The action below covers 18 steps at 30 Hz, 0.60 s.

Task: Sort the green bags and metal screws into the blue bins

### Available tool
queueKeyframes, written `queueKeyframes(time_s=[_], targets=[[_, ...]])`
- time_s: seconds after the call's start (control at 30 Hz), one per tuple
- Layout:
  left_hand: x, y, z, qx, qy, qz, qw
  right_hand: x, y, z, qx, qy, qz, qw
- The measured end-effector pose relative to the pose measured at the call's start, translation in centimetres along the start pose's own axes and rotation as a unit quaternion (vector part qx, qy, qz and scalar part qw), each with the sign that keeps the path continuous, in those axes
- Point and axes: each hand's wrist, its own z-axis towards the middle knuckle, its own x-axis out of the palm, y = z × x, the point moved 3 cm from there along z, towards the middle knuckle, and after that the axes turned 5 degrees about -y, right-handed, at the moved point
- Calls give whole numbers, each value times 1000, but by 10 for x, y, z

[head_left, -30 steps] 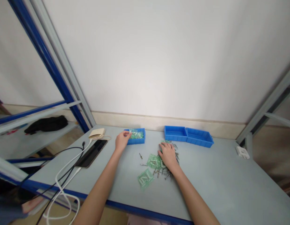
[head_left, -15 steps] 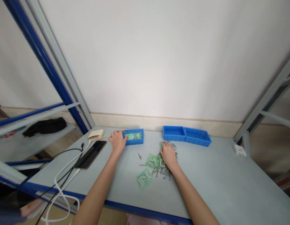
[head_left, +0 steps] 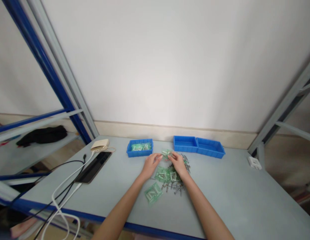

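A small green plastic bag (head_left: pixel 166 153) with pale pieces inside is held up between my two hands. My right hand (head_left: pixel 178 163) pinches its right side, fingers closed. My left hand (head_left: pixel 151 164) has thumb and fingertips together at its left edge. Below them lie more green bags, one (head_left: pixel 163 174) beside a pile of small metal fasteners (head_left: pixel 176 187) and another (head_left: pixel 153 193) nearer the front edge. Part of the pile is hidden under my right hand and wrist. Behind my left hand stands a blue bin (head_left: pixel 139 153) with several green bags in it.
Two blue bins (head_left: pixel 186 150) (head_left: pixel 210 152) stand side by side near the wall. At the left lie a phone (head_left: pixel 93 167), a cream-coloured box (head_left: pixel 100 145) and tangled cables (head_left: pixel 60 190). A white adapter (head_left: pixel 254 163) sits at the right by the frame post.
My left hand has left the blue bin and moved right and nearer, to the bag. My right hand has lifted a green bag from the pile. The view has shifted slightly.
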Motion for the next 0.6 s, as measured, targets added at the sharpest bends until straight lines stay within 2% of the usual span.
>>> queueKeyframes(time_s=[0.07,0.17,0.23,0.4,0.5,0.6], targets=[[4,7,0,-13,-5,-70,997,6,-5,0,35,26,78,996],[-1,14,0,-33,-55,-111,992,14,-7,-3,52,62,118,990],[-7,14,0,-32,-84,-104,991,14,-4,-6,30,73,109,991],[-23,1,-2,45,-121,-67,989,9,6,-7,-56,84,51,994],[-25,-3,-3,56,-113,-59,990,8,6,-6,-61,86,56,993],[-21,-1,-3,48,-94,-46,993,9,2,-5,-29,74,46,996]])
